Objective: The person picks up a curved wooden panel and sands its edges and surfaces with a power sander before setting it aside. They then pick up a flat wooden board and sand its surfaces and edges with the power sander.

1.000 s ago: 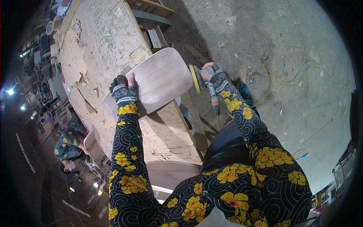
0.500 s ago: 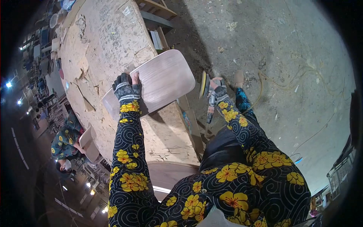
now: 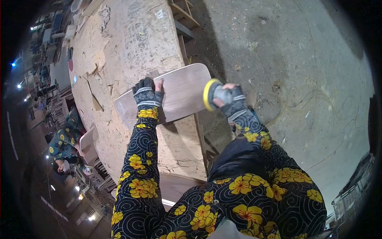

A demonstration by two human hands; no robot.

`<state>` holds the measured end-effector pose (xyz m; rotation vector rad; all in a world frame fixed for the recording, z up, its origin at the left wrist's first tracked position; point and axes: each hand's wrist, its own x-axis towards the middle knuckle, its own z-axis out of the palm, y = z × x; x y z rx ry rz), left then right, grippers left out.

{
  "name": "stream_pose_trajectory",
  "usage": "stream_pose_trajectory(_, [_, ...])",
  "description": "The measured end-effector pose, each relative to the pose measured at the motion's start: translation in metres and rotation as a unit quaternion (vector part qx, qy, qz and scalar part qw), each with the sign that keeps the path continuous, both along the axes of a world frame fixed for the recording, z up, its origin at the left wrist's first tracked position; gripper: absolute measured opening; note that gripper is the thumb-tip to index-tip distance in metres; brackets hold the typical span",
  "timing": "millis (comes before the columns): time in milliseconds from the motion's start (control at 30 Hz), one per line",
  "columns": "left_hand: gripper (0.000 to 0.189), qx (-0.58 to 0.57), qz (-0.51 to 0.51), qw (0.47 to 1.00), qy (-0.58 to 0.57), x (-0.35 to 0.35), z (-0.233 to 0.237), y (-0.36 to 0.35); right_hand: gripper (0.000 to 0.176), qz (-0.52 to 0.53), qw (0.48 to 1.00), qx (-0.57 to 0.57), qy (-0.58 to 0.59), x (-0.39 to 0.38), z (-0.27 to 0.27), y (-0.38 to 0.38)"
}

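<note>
A pale wooden panel [image 3: 185, 87] with rounded corners lies across the workbench [image 3: 135, 36], its right end overhanging the edge. Gloved, with bare fingertips, my left hand [image 3: 149, 91] grips the panel near its left part, thumb on the upper face and fingers at the far side. My right hand [image 3: 230, 97], also gloved, is wrapped round a sander [image 3: 211, 95] with a yellow-rimmed round pad. The sander is close to the panel's right end, tilted with its pad towards it; whether they touch I cannot tell. Motion blurs the tool.
At the left, a co-worker [image 3: 63, 141] bends over another pale panel [image 3: 88, 144]. A hose [image 3: 298, 106] lies on the concrete floor [image 3: 278, 47] at the right. Wooden framing [image 3: 186, 16] stands beside the bench's far edge. A curved board [image 3: 179, 187] is near my body.
My right hand has raised the sander and turned its pad more into view beside the panel's end. The panel and my left hand appear further right and slightly lower as the view shifts.
</note>
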<state>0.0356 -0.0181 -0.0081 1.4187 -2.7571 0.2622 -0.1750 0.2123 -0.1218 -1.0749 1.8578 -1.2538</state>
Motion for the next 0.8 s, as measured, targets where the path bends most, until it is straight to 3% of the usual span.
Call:
stream_pose_trajectory(33, [0.041, 0.008, 0.007, 1.000, -0.008, -0.001, 0.003, 0.002, 0.059, 0.094, 0.989, 0.043, 0.104, 0.007, 0.001, -0.010])
stream_pose_trajectory(100, [0.041, -0.002, -0.001, 1.000, 0.000, -0.002, 0.004, 0.002, 0.062, 0.193, 0.957, 0.082, 0.203, 0.014, 0.001, -0.027])
stream_pose_trajectory(200, [0.041, -0.016, -0.006, 1.000, 0.014, -0.003, 0.005, 0.003, 0.058, 0.225, 0.953, 0.082, 0.186, 0.015, 0.028, -0.051])
stream_pose_trajectory(233, [0.040, -0.002, -0.012, 1.000, 0.012, 0.000, 0.003, 0.001, 0.057, 0.134, 0.950, 0.028, 0.280, 0.014, 0.015, -0.062])
stream_pose_trajectory(333, [0.038, -0.019, -0.019, 1.000, 0.002, 0.002, 0.000, 0.000, 0.056, 0.097, 0.978, 0.117, 0.144, -0.041, 0.068, -0.104])
stream_pose_trajectory(467, [0.041, 0.008, -0.008, 1.000, 0.015, 0.002, 0.004, -0.001, 0.058, 0.163, 0.961, 0.076, 0.209, 0.003, 0.021, -0.067])
stream_pose_trajectory(567, [0.043, 0.024, 0.003, 1.000, 0.015, -0.002, 0.011, 0.001, 0.062, 0.218, 0.947, 0.037, 0.233, 0.000, 0.052, -0.063])
stream_pose_trajectory(667, [0.044, -0.005, 0.001, 1.000, 0.009, -0.001, 0.009, 0.001, 0.059, 0.110, 0.978, 0.071, 0.165, -0.040, 0.069, -0.101])
stream_pose_trajectory(733, [0.043, 0.029, 0.014, 0.999, 0.004, -0.003, 0.014, 0.002, 0.057, 0.138, 0.953, 0.058, 0.263, -0.030, 0.036, -0.109])
stream_pose_trajectory(800, [0.042, 0.018, 0.006, 1.000, 0.004, -0.002, 0.015, 0.001, 0.058, 0.200, 0.884, 0.072, 0.417, 0.005, 0.005, -0.088])
